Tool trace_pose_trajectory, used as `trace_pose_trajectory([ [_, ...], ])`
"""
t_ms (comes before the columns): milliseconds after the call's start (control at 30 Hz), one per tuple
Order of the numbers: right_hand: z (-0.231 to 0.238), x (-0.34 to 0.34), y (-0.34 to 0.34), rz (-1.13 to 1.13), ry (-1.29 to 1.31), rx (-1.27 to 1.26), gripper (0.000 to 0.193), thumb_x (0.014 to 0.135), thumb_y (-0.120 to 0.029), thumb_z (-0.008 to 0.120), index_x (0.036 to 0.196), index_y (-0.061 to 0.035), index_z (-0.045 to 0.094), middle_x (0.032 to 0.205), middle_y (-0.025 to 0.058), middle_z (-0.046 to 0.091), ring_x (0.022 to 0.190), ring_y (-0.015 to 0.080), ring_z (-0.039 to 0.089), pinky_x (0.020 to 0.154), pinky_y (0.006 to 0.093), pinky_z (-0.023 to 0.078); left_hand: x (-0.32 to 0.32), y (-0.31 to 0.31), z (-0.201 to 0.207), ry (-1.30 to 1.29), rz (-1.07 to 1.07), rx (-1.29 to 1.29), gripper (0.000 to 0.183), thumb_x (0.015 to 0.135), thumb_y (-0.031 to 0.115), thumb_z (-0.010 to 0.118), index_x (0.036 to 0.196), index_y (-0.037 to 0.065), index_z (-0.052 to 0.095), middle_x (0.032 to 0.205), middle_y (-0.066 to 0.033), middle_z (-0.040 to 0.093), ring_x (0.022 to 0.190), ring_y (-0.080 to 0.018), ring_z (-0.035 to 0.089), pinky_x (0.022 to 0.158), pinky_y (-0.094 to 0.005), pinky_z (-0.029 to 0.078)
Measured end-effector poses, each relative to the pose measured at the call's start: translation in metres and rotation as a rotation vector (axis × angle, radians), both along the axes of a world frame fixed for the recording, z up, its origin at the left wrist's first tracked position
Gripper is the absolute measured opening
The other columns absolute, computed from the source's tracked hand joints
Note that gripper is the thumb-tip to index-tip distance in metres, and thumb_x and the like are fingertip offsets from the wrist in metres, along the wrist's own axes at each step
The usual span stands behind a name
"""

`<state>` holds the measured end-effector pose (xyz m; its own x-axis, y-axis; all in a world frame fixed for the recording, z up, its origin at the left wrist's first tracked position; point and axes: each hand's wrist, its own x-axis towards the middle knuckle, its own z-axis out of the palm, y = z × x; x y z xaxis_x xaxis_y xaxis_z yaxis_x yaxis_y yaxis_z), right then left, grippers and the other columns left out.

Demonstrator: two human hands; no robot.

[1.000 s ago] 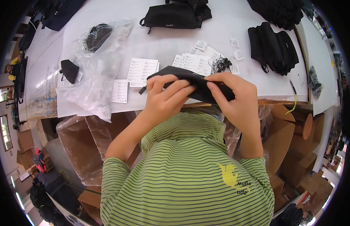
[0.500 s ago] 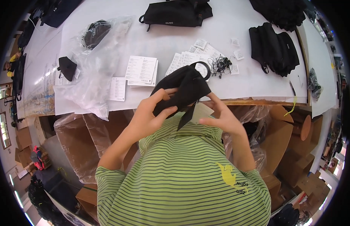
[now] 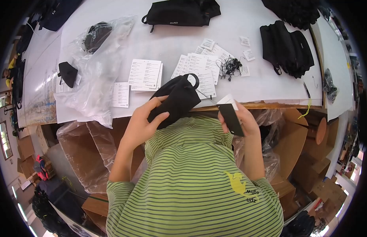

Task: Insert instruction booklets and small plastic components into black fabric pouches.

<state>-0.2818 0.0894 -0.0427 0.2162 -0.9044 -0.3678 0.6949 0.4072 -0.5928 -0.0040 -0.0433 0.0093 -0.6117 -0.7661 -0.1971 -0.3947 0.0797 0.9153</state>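
Observation:
My left hand (image 3: 140, 123) is closed round one end of a small black fabric pouch (image 3: 178, 101), held at the table's front edge. A loop handle sticks up from the pouch's far end. My right hand (image 3: 248, 121) grips a black hang tag (image 3: 231, 119) with a white label behind it, to the right of the pouch. A thin cord runs from the pouch toward the tag. Just beyond the pouch lie spread white printed cards (image 3: 201, 65) and a tangle of black strings (image 3: 231, 68).
A stack of white cards (image 3: 145, 73) and a clear plastic bag (image 3: 86, 75) lie to the left. Black pouches (image 3: 286, 49) are piled at the right, and a larger black bag (image 3: 177, 14) lies at the back. Cardboard boxes (image 3: 288, 146) stand below the table edge.
My right hand has drawn the tag away from the pouch to the right, and its black face now shows. The pouch has moved slightly left and down with my left hand.

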Motion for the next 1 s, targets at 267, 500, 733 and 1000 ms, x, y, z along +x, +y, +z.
trace_pose_trajectory([
  [267, 0.040, -0.012, 0.000, -0.053, 0.745, -0.095, 0.050, 0.085, -0.021, 0.063, 0.124, -0.0043, 0.039, 0.092, 0.0066, 0.053, 0.079, 0.0141, 0.050, 0.070, 0.0253, 0.043, 0.004, -0.010, -0.005, -0.090, -0.040, -0.238, 0.015, 0.080, 0.003, 0.064, 0.086, -0.002, 0.050, 0.112, -0.0110, 0.062, 0.089, -0.0304, 0.059, 0.078, -0.0313, 0.046],
  [500, 0.025, -0.054, 0.006, -0.367, 0.752, 0.077, 0.021, 0.087, -0.001, 0.058, 0.107, 0.0052, 0.059, 0.098, 0.0096, 0.065, 0.091, 0.0167, 0.064, 0.080, 0.0259, 0.051, 0.003, -0.010, -0.003, -0.070, -0.047, -0.317, 0.016, 0.079, 0.003, 0.065, 0.086, -0.001, 0.051, 0.109, -0.0104, 0.062, 0.088, -0.0312, 0.059, 0.076, -0.0324, 0.047],
  [733, 0.007, -0.010, -0.047, -0.932, -0.558, 0.006, 0.019, 0.093, -0.022, 0.053, 0.098, -0.0056, 0.060, 0.081, 0.0024, 0.053, 0.084, 0.0156, 0.049, 0.075, 0.0296, 0.043, -0.018, 0.005, 0.009, -0.069, -0.294, -0.244, 0.016, 0.076, 0.001, 0.067, 0.084, -0.001, 0.054, 0.104, -0.0126, 0.063, 0.086, -0.0299, 0.059, 0.076, -0.0319, 0.046],
  [1000, -0.014, 0.007, -0.059, -0.694, -0.599, -0.035, 0.019, 0.093, -0.020, 0.046, 0.084, -0.0051, 0.054, 0.060, -0.0006, 0.034, 0.051, 0.0111, 0.030, 0.050, 0.0231, 0.026, -0.031, 0.006, 0.009, -0.150, -0.496, -0.324, 0.014, 0.078, 0.010, 0.067, 0.087, 0.004, 0.058, 0.081, -0.0089, 0.060, 0.076, -0.0304, 0.057, 0.065, -0.0366, 0.044],
])
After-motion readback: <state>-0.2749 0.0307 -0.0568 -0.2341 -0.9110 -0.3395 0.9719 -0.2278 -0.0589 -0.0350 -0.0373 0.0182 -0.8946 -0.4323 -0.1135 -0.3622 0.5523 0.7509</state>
